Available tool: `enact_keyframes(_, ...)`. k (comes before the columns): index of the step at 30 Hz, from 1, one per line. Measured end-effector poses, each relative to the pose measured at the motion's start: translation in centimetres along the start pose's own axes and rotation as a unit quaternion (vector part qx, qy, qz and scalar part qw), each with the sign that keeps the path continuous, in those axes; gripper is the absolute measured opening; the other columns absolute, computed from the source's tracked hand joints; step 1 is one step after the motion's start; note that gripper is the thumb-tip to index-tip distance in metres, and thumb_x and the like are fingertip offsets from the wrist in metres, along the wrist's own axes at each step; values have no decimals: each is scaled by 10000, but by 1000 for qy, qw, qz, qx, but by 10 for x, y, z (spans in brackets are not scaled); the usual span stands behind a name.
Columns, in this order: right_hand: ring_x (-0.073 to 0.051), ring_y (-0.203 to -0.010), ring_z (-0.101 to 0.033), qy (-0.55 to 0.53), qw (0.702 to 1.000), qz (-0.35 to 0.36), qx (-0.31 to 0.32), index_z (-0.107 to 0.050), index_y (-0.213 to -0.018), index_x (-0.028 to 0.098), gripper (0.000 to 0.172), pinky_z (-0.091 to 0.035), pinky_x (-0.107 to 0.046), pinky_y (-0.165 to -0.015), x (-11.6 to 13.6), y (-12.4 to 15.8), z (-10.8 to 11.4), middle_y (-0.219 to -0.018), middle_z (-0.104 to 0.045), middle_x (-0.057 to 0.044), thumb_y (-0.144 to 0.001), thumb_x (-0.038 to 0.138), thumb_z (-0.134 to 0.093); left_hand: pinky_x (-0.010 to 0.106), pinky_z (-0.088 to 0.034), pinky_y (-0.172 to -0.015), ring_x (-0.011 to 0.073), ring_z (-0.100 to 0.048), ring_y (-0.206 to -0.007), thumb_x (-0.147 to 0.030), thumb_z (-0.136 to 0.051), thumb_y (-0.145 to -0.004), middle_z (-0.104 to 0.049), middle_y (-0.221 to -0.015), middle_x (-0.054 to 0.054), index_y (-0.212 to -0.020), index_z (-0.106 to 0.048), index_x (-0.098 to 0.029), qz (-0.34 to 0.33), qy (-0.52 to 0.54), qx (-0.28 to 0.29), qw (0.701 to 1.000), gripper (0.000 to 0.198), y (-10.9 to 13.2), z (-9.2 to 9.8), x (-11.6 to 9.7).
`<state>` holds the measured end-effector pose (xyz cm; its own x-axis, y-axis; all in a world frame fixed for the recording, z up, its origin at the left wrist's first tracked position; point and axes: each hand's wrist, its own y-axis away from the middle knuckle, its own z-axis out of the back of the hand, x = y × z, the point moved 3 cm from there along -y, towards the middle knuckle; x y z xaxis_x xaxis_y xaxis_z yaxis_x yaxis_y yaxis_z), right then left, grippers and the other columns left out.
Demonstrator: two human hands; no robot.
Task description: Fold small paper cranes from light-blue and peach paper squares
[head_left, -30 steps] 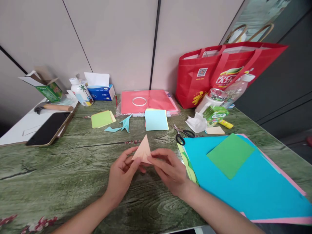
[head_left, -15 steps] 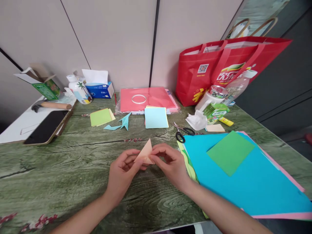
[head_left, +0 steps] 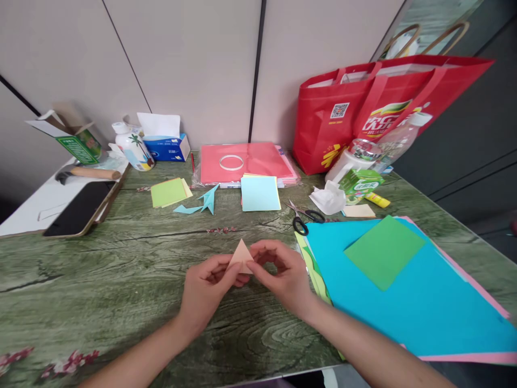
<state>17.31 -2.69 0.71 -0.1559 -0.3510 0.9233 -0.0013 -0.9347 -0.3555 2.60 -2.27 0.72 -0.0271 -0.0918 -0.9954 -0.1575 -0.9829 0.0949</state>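
Observation:
A small peach sheet of origami paper [head_left: 241,254], folded to a triangle with its tip pointing away from me, is held just above the table between both hands. My left hand [head_left: 205,288] pinches its left lower corner, thumb on the front face. On the right side, my right hand [head_left: 285,275] grips the other lower corner, its thumb pressed on the paper. The fingers behind the paper are partly hidden. Beyond the hands lie a folded blue paper figure [head_left: 208,200] and a stack of light blue square paper [head_left: 260,194].
Black-handled scissors [head_left: 305,216] lie beside large blue sheets [head_left: 383,318] topped by a green square [head_left: 385,252]. Green-yellow squares [head_left: 167,193], a phone [head_left: 78,210], a hammer [head_left: 89,172], a tissue box [head_left: 166,147] and a red bag [head_left: 323,129] stand or lie around.
The folded peach paper has turned so its tip points more directly away from me. My right thumb has shifted inward on it, and both hands keep their hold.

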Motion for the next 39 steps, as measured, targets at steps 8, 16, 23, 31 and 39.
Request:
enact_keyframes(8,-122,-616,-567,128,985,115,19,-578,-894,206,139,-484,-247,-578,9,3,-2,-707,-621,-8,-774,136,-574,212,-511,-518,149,-652,-505,-202,-618,-728,-697,-581,-17,-698,-677,-193,-115,-158,-45,980,66,5,4,-2)
enact_keyframes(16,-119,-616,-569,121,987,109,13,-586,-886,192,124,-482,-242,-574,8,2,-3,-721,-628,-18,-777,138,-564,236,-531,-556,167,-666,-573,-215,-601,-733,-709,-658,4,-752,-680,-177,-68,-117,-14,991,89,2,2,2)
enact_keyframes(23,-129,-662,-597,-23,991,-114,67,-637,-837,167,126,-491,-235,-581,-12,-3,-7,-768,-651,-32,-735,241,-630,278,-548,-543,161,-652,-527,-273,-600,-759,-686,-641,10,-765,-578,-152,49,63,-15,997,123,-6,1,6)
enact_keyframes(31,-82,-487,-484,-69,973,-207,74,-650,-766,150,136,-384,-211,-472,-19,-5,-6,-582,-594,18,-688,262,-650,231,-471,-463,123,-563,-441,-248,-588,-768,-622,-496,2,-774,-587,-120,63,41,57,996,128,-13,4,7)
enact_keyframes(39,-69,-479,-471,-100,962,-233,97,-573,-753,156,152,-371,-194,-471,-21,-3,-9,-565,-554,39,-677,258,-656,226,-474,-457,121,-575,-458,-187,-596,-744,-644,-569,17,-792,-584,-117,137,126,103,977,86,-16,4,10)
